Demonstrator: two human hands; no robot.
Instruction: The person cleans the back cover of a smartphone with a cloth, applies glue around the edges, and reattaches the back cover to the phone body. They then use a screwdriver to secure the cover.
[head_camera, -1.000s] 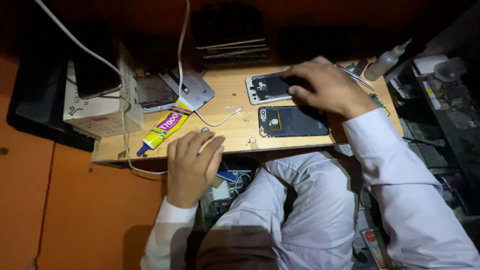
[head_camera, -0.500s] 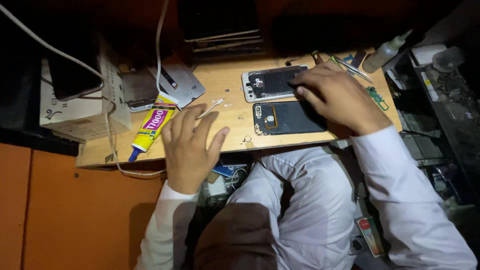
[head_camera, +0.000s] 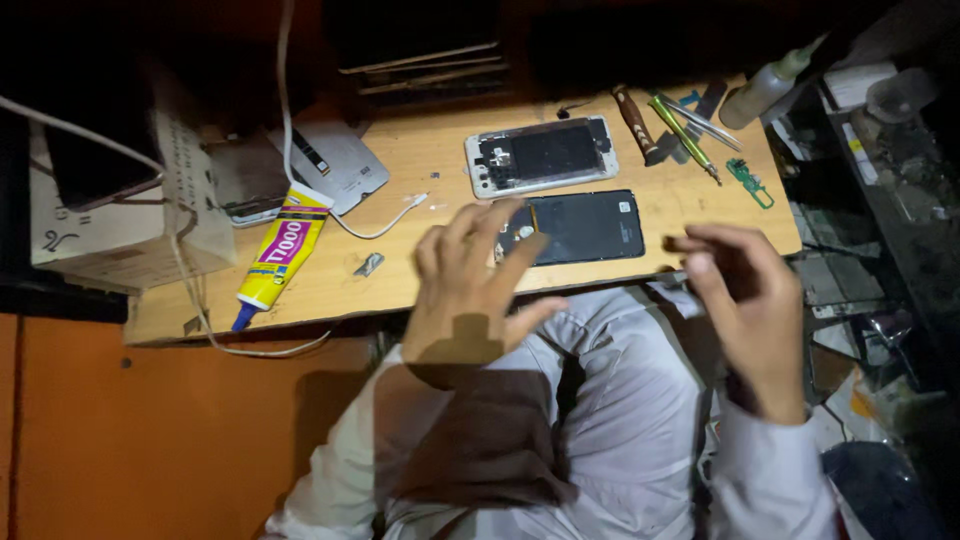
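Note:
My left hand (head_camera: 470, 290) hovers over the front edge of the wooden table (head_camera: 430, 160) with its fingers spread and nothing in it. Its fingertips overlap the left end of a dark phone panel (head_camera: 590, 225) lying flat. Behind the panel lies an opened white phone frame (head_camera: 540, 155) with its insides showing. My right hand (head_camera: 740, 300) is off the table's front right corner, fingers curled and thumb pressed to the fingertips. It is blurred, so I cannot tell whether anything small is pinched there.
A yellow glue tube (head_camera: 275, 255), a white cable (head_camera: 385, 220), a grey phone cover (head_camera: 335, 160) and a cardboard box (head_camera: 120, 230) lie on the left. Screwdrivers (head_camera: 660, 128), a small green part (head_camera: 750, 182) and a squeeze bottle (head_camera: 765, 88) are at the right back.
My right hand came off the phones and drew back to the front right corner. My left hand lifted from the table edge and spread its fingers near the dark panel.

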